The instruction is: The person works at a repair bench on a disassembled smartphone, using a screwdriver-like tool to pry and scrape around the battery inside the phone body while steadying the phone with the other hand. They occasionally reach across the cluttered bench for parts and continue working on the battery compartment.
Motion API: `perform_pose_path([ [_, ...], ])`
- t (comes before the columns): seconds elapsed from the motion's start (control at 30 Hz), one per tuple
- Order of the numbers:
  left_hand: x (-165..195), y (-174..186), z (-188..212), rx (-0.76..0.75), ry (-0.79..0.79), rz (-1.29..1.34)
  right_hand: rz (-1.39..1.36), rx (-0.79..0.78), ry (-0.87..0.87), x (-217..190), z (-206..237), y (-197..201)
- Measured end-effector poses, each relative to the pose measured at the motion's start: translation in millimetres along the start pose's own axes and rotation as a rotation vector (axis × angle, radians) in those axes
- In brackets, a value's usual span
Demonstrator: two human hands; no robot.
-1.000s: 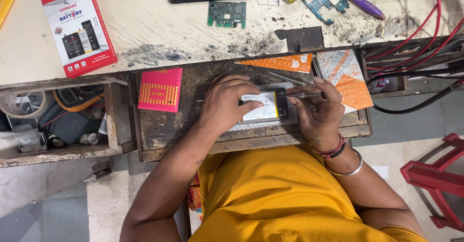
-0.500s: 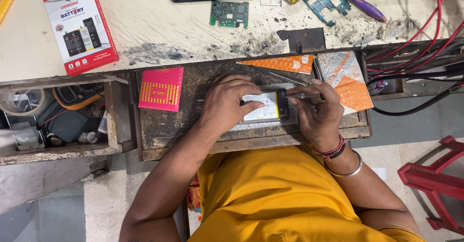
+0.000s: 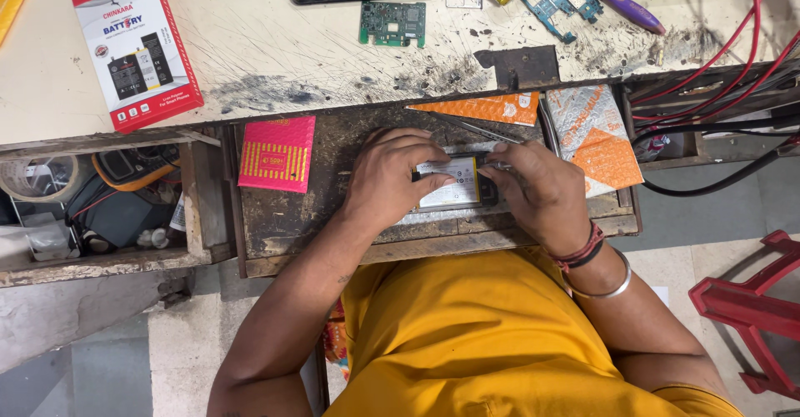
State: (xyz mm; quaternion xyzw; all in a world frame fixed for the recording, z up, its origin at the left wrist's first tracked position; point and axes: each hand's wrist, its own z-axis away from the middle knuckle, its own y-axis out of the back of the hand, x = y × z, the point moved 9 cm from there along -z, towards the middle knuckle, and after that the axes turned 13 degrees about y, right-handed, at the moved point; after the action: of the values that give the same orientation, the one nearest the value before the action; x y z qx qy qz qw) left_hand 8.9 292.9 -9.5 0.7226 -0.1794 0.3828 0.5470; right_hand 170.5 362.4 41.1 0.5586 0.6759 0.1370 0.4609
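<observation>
In wooden drawer (image 3: 275,225), scratched bench (image 3: 275,50), hands on battery (image 3: 450,182)

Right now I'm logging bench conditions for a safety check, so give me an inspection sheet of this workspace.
Surface: pale worktop, scratched and stained dark near its front edge; worn wooden tray below it.
Job's things: flat white-labelled phone battery lying in the tray, between both hands.
Clutter: red battery box, green circuit board, pink packet, orange pouches, tape roll in the left drawer.
Grippers: left hand pressing on the battery; right hand at its right end, thin metal tool beside it.
Cables: red and black leads at right.
Surroundings: red plastic stool, tiled floor.
</observation>
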Motion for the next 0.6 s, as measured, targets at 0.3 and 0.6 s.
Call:
perform_pose_path([
  [0.3, 1.4, -0.6, 0.6, -0.003, -0.003, -0.014, -0.015, -0.018, 0.049, -0.9, -2.7, 1.7],
  [0.6, 3.1, 2.0, 1.2, 0.003, -0.014, 0.003, -0.035, -0.070, -0.016, 4.7, -5.3, -0.3],
])
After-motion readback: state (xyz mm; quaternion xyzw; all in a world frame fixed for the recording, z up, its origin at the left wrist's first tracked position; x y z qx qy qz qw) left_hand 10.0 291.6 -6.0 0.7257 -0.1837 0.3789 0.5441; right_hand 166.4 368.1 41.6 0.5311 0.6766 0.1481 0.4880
